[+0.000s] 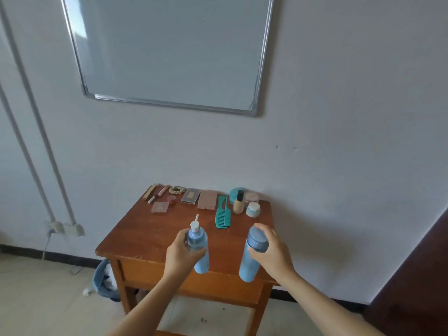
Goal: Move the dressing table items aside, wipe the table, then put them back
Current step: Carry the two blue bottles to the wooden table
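A single wide-angle view comes from the person's head, standing just in front of a small wooden table (145,229) and facing the wall (339,117). It looks forward and slightly down, so the whiteboard (169,49) fills the top, the tabletop sits low, and both forearms enter from the bottom edge.

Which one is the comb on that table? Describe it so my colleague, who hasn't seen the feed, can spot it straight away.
Find the wooden table under the whiteboard. Along its far edge lies a row of small cosmetics; the comb lies flat right of centre in it, just left of the upright foundation bottle. It is the only long teal thing with teeth, and it reaches nearer the front than the rest.
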